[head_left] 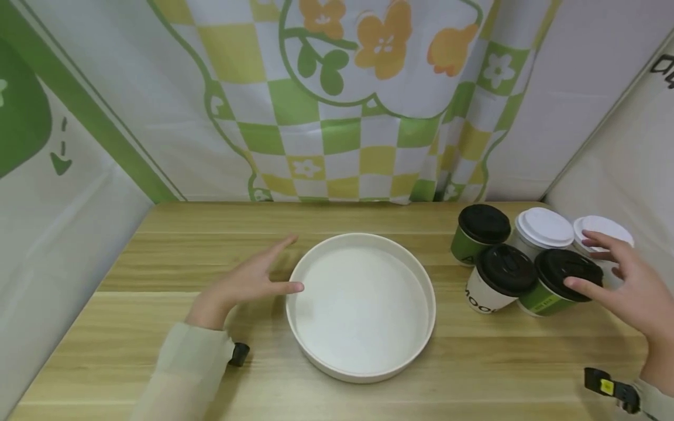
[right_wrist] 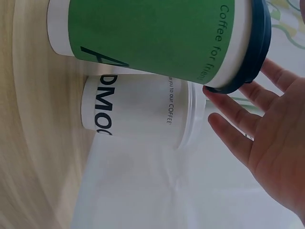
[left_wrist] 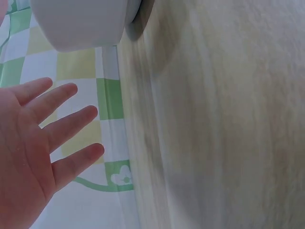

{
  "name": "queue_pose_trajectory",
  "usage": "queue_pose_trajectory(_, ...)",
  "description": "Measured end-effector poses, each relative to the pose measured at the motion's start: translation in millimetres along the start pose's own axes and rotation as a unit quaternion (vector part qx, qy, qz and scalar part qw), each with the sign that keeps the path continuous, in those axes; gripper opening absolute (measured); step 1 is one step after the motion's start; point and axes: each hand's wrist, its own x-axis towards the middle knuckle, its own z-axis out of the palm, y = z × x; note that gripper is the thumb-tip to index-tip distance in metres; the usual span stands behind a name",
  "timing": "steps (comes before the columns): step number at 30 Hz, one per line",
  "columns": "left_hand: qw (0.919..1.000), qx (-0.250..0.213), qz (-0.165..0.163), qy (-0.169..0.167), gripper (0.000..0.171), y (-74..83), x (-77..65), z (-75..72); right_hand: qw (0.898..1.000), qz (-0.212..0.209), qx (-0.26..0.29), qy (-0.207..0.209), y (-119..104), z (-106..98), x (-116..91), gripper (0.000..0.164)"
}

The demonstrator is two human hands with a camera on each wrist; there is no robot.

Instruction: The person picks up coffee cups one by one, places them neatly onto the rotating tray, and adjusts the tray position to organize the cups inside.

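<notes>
A round white tray (head_left: 363, 304) with a low rim lies in the middle of the wooden table. My left hand (head_left: 247, 283) is at its left side, fingers spread, with the thumb tip at the rim; whether it touches is unclear. At the right, my right hand (head_left: 632, 286) reaches beside a green paper coffee cup (right_wrist: 152, 38) with a black lid (head_left: 566, 272). Its fingers are extended near the lid, thumb in front; contact cannot be told. Behind that cup, a white-lidded cup (right_wrist: 138, 102) is partly hidden by the hand in the head view.
Close to the green cup stand a cream cup (head_left: 484, 289) with a black lid, another green cup (head_left: 466, 248) and a second white-lidded cup (head_left: 542, 228). A checkered flower-print curtain (head_left: 342, 134) hangs at the table's back edge, and a white wall (head_left: 626, 152) bounds the right.
</notes>
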Motion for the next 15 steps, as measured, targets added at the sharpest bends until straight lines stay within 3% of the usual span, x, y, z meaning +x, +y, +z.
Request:
queue_pose_trajectory(9, 0.9994, -0.02, -0.011, -0.025, 0.104, -1.6, 3.0, 4.7, 0.999, -0.016, 0.035, -0.018, 16, 5, -5, 0.089)
queue_pose_trajectory(15, 0.999, -0.023, -0.019, -0.034, 0.102, -3.9, 3.3, 7.0, 0.997, -0.001, 0.001, -0.073, 18, 8, -2, 0.096)
